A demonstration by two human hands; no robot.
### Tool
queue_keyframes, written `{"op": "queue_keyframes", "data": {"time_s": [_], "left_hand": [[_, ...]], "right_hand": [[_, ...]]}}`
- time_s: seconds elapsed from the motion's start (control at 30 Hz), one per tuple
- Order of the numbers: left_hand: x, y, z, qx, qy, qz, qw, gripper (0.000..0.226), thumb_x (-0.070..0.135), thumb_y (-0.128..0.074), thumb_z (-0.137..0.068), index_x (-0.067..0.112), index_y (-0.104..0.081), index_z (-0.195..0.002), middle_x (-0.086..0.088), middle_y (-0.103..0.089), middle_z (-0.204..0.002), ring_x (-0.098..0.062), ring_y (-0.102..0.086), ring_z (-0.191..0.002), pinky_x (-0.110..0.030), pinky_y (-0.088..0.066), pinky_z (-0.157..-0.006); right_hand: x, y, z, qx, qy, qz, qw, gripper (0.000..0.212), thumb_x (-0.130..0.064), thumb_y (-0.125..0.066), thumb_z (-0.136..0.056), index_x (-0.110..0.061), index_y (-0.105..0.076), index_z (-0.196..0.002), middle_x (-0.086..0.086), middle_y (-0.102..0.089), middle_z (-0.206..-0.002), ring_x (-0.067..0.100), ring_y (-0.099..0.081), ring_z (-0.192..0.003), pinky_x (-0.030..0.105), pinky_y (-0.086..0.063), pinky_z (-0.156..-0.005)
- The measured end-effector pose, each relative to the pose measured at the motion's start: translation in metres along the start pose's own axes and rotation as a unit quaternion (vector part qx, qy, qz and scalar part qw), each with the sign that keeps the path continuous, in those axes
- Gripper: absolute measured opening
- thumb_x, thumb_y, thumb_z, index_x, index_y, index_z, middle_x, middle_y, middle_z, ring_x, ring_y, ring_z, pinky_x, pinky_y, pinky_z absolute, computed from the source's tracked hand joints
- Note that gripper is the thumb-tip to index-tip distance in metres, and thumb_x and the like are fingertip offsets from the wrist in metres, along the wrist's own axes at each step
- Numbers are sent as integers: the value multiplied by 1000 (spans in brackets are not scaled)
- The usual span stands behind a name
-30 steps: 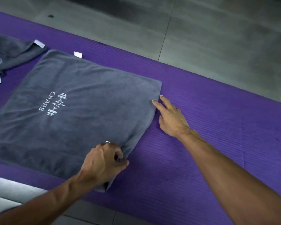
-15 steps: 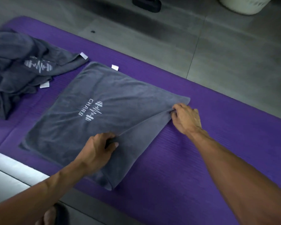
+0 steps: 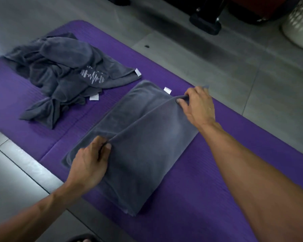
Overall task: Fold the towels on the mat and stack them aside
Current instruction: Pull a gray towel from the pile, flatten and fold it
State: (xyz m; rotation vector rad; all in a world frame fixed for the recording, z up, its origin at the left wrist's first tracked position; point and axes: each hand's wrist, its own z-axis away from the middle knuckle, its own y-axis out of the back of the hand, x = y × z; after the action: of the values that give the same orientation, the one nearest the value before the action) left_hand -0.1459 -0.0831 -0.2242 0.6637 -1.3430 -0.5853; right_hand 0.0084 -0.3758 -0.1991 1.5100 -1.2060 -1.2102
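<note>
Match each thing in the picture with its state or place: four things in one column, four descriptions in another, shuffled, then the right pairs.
Things:
1. grey towel
2. towel heap
3. purple mat
4. white basket

Descriptions:
A. on the floor, top right
B. crumpled, unfolded
C. lies under the towels
D. pinched by left hand and right hand, half folded over

Pairs: 1-D, 2-B, 3-C, 4-A

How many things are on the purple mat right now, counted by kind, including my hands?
Towel being folded: 1
Heap of unfolded grey towels: 1 heap; the number of towels in it cannot be told
Hands: 2, left hand and right hand
Total: 4
</note>
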Motion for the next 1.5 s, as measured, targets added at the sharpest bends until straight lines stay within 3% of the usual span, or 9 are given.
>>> {"op": "queue_keyframes", "data": {"time_s": [0.13,0.53,0.7,0.83,0.9,1.0,1.13,1.33,1.5], "left_hand": [[-33,17,-8,17,37,-20,999,8,29,-48,-96,24,-53,-94,-5,-67,-82,-36,-62,-83,-42,-45,-71],[-83,30,-34,-7,34,-163,986,20,37,-46,-96,22,-56,-104,-9,-70,-80,-36,-66,-77,-35,-40,-58],[-85,35,-46,-5,49,-257,965,19,34,-65,-81,18,-56,-82,-4,-64,-72,-31,-64,-69,-30,-37,-53],[-68,23,-67,-22,-149,-266,952,45,27,-53,-61,16,-65,-103,-5,-62,-101,-31,-59,-92,-38,-47,-71],[-53,1,-75,-63,-216,-244,943,61,32,-43,-69,12,-62,-124,-7,-61,-124,-29,-57,-116,-41,-50,-91],[-50,-28,-77,-99,-172,-245,949,66,45,-37,-90,8,-41,-145,-8,-42,-150,-22,-32,-142,-48,-26,-114],[-59,-40,-77,-92,-161,-258,948,78,57,-38,-92,4,-27,-147,-11,-26,-157,-24,-19,-147,-48,-17,-114],[-56,-36,-80,-116,-153,-245,950,98,81,-26,-85,9,-23,-151,-7,-18,-159,-23,-13,-149,-50,-14,-113],[-55,-36,-80,-132,-150,-243,949,110,89,-29,-77,7,-23,-149,-9,-22,-159,-24,-17,-148,-51,-17,-111]], "right_hand": [[-49,-20,-36,-31,48,14,998,33,-40,-60,-92,-10,-59,-106,11,-56,-112,32,-47,-114,44,-44,-92],[-111,-77,-76,-82,74,76,991,35,-37,-62,-91,-9,-59,-112,12,-57,-119,35,-41,-125,47,-42,-91],[-108,-94,-82,-117,71,35,990,39,-33,-64,-91,-9,-55,-121,11,-52,-128,30,-45,-125,44,-43,-95],[-105,-99,-80,-146,38,-79,985,64,-25,-61,-95,-7,-30,-148,13,-23,-159,26,-23,-147,39,-27,-115],[-108,-97,-67,-111,33,-138,984,57,-22,-54,-97,-5,-32,-147,14,-30,-156,27,-32,-143,38,-29,-115],[-124,-107,-18,-64,123,-134,981,48,-28,-41,-97,-5,-49,-138,13,-46,-147,27,-44,-136,40,-33,-114],[-122,-124,16,-164,279,-39,945,58,-44,-36,-95,-17,-40,-147,4,-31,-157,20,-24,-146,47,-19,-117],[-71,-126,-87,-226,76,108,965,70,-62,-9,-97,-25,3,-156,-5,10,-163,14,12,-149,50,10,-119],[-101,-117,-48,-156,103,-19,982,65,-49,-22,-99,-14,-24,-153,4,-11,-163,18,-4,-150,44,-2,-122]]}}
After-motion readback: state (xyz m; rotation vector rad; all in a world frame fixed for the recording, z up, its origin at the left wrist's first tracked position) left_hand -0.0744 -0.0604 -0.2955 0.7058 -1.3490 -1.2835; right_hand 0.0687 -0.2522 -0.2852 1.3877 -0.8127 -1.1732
